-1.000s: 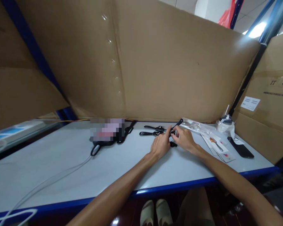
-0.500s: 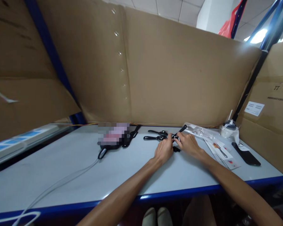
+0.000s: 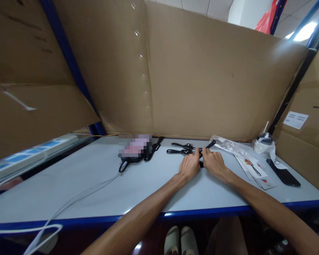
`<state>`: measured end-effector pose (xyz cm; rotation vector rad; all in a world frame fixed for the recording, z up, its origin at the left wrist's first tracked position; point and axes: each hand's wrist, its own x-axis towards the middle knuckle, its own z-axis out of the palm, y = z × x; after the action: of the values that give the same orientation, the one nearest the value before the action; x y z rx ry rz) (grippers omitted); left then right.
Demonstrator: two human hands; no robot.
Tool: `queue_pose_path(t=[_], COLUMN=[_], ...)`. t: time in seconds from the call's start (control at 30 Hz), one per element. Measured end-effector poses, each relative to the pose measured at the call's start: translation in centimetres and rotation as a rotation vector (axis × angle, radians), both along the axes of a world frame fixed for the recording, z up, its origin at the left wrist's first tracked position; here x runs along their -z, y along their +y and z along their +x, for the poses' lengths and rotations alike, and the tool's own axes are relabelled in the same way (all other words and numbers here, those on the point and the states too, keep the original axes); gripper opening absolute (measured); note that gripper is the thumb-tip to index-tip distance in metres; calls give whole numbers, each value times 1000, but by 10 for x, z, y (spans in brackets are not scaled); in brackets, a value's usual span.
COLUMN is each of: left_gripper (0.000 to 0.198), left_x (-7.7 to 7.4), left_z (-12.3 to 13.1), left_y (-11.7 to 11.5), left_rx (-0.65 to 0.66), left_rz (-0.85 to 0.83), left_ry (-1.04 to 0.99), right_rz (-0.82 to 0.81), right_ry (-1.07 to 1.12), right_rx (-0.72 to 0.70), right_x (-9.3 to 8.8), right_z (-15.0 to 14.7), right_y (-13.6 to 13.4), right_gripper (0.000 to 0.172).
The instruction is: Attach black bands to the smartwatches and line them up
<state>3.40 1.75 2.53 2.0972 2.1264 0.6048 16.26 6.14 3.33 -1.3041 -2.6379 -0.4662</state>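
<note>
My left hand [image 3: 190, 165] and my right hand [image 3: 214, 163] meet over the table, fingers closed around the middle of a black two-handled tool that looks like a spokeshave [image 3: 211, 144]. One of its handles sticks out to the upper right; my fingers hide its centre. Just left of my hands lie two more black spokeshaves, a nearer one [image 3: 174, 151] and a farther one [image 3: 178, 145]. Below the fingertips a small black part [image 3: 201, 164] shows between my hands; whether it belongs to the held tool I cannot tell.
To the left lie a phone-like device [image 3: 134, 159] with a blurred screen, its white cable [image 3: 87, 193], and another black tool [image 3: 152, 150]. Printed cards [image 3: 255, 173], a clear plastic bag [image 3: 228, 144], a black flat blade-shaped piece [image 3: 283, 173] and a tub [image 3: 263, 144] are rightward. Cardboard walls [image 3: 202, 88] enclose the table.
The view has shifted, so the table appears slightly higher and further right. My hands have drawn closer together on the tool and cover more of the black part below them.
</note>
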Motion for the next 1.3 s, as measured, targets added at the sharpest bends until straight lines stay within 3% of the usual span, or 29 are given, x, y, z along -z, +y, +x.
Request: queue_pose_path(t=[0.27,0.4,0.5,0.6,0.73,0.9,1.07,1.2,1.3], left_gripper=[29,11,17,27,31,36,40,42,42], left_x=[3,6,7,11,19,33,39,35,27], left_z=[-4,-12,-18,-21,-22,-24,-20,-16,-19], left_y=[4,18,26,28,33,44,42,37,34], left_rx=[-10,-21,67,147,124,37,197,244,300], left_rz=[47,164,48,10,133,370,292,324,237], left_ry=[-109,-588,-1092,-1348,-1405,-1385,-1358,-1260,-1229], right_rz=[10,28,56,26,-84,-414,-732,-604,-590], right_ry=[172,423,583,667,700,812,902,996,1045], right_rx=[25,-11,-15,-39,-160,-320,-331,-302,-244], right_x=[1,-4,-4,2,11,15,22,20,14], right_z=[-1,10,20,24,19,3,-7,-2,9], right_y=[1,20,37,48,44,23,15,29,47], right_gripper=[25,37,41,42,40,28,13,20,27])
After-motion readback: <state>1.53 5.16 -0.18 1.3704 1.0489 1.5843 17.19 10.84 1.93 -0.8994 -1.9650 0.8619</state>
